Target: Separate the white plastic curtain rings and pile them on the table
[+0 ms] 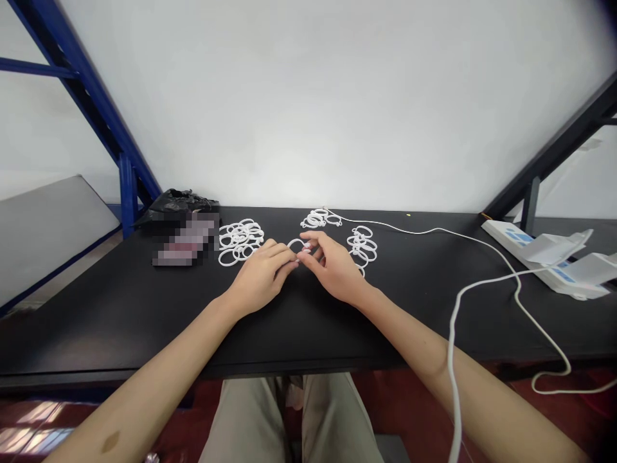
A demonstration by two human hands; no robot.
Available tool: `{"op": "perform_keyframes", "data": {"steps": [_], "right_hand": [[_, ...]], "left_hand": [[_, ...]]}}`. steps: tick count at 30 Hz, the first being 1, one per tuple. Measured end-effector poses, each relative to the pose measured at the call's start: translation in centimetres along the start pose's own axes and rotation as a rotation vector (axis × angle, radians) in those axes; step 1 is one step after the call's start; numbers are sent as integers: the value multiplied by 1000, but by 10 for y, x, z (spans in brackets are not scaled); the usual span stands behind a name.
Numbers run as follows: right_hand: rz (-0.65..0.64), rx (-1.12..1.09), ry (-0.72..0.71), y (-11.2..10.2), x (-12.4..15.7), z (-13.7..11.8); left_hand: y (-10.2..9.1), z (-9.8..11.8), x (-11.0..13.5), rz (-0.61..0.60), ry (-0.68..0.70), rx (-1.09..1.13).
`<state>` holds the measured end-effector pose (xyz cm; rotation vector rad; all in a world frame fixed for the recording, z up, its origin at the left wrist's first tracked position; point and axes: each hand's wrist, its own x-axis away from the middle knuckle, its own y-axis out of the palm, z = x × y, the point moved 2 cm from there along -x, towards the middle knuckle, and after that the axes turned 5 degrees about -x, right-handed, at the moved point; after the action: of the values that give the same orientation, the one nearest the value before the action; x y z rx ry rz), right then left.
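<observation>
Between my two hands, just above the black tabletop, is a white ring (295, 242) with a small white knob on it. My left hand (264, 273) pinches its left side, fingertips pressed together. With thumb and fingers my right hand (332, 265) grips the right side, near the knob. A heap of similar white rings (238, 239) lies left of my left hand. Behind my hands is a smaller group of white rings (315, 218). More white rings (362, 244) lie just right of my right hand, which partly hides them.
The black table (168, 321) stands against a white wall. A black plastic bag (180, 204) and a blurred-out item (187, 241) lie at the left. A white cable (434, 230) loops across the right side to a white and blue box-like item (544, 257). Blue metal posts (96, 109) rise at left.
</observation>
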<state>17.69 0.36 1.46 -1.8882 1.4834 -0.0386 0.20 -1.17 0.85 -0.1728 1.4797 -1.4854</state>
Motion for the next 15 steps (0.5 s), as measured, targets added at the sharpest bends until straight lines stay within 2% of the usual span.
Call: {"op": "perform_keyframes", "data": {"steps": [5, 15], "right_hand": [[-35, 1, -59, 1, 0, 1], [-20, 35, -110, -3, -1, -3]], "left_hand": [[0, 1, 0, -33, 13, 2], [4, 1, 0, -60, 31, -22]]}}
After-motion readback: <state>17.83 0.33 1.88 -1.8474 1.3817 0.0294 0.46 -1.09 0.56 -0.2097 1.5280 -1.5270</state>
